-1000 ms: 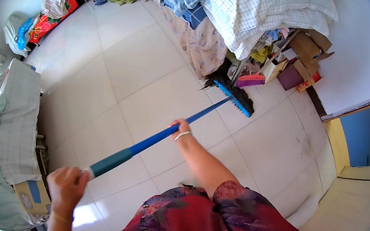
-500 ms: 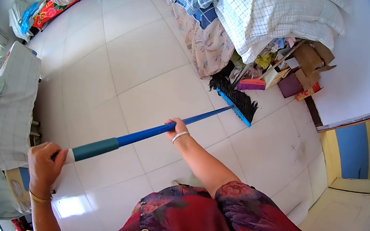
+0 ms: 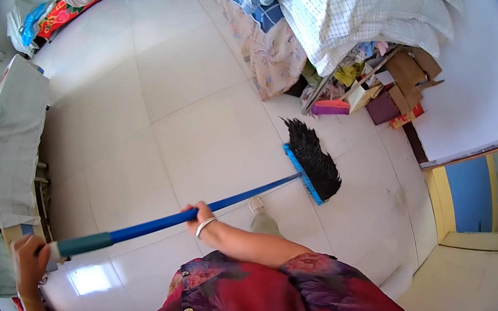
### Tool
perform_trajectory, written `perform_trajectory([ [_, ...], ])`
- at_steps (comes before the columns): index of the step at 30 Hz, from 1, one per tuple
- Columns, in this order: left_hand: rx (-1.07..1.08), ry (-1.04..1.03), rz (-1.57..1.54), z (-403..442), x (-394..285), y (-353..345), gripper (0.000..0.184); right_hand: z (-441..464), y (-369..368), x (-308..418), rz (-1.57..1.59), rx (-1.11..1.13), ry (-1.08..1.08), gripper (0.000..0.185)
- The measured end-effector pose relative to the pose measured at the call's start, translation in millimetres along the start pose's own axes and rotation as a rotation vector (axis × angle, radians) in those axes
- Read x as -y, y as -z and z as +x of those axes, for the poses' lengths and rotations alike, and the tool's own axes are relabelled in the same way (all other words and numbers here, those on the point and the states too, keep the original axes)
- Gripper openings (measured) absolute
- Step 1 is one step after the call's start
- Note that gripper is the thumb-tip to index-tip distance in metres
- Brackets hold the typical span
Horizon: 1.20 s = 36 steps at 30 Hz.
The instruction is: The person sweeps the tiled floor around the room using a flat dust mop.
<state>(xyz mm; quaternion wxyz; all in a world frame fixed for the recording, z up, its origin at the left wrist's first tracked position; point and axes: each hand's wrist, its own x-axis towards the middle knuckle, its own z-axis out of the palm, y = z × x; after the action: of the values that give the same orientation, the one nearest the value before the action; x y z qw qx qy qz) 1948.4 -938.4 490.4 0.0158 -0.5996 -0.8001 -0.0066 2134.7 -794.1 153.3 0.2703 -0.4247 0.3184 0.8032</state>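
A mop with a blue pole [image 3: 150,225] and a dark stringy head [image 3: 315,161] on a blue bar lies across the view, its head on the tiled floor [image 3: 185,108]. My left hand [image 3: 31,258] is closed round the end of the pole, beyond the green grip, at the lower left. Further along, my right hand [image 3: 197,217], with a silver bangle at the wrist, is wrapped round the blue part of the pole. The mop strands point away from me, towards the bed.
A bed with checked bedding [image 3: 357,18] stands at the top. Beside it are a pink broom [image 3: 331,107] and cardboard boxes [image 3: 410,70]. A cloth-covered table [image 3: 15,142] is at the left, a door [image 3: 453,289] at the lower right.
The mop head has come away from the bed and broom, towards me. Both hands have moved left and down with the pole. A foot now shows below the pole.
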Motion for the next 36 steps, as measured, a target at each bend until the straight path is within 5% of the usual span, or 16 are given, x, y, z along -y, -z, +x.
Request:
perform_trajectory([
  [9,-0.05,-0.01,0.06,1,-26,-21,0.01,17,-4,27,-0.002,-0.16,-0.078,0.006],
  [18,-0.137,-0.274,-0.051,187,-157,-50,0.013,6,-93,221,0.15,-0.155,0.185,0.006],
  [27,0.028,-0.441,-0.077,261,-286,-99,0.019,13,-71,405,0.055,-0.137,0.433,0.009],
  [36,0.104,-0.212,-0.078,260,-216,-46,0.01,22,-102,302,-0.086,-0.283,0.305,0.011],
])
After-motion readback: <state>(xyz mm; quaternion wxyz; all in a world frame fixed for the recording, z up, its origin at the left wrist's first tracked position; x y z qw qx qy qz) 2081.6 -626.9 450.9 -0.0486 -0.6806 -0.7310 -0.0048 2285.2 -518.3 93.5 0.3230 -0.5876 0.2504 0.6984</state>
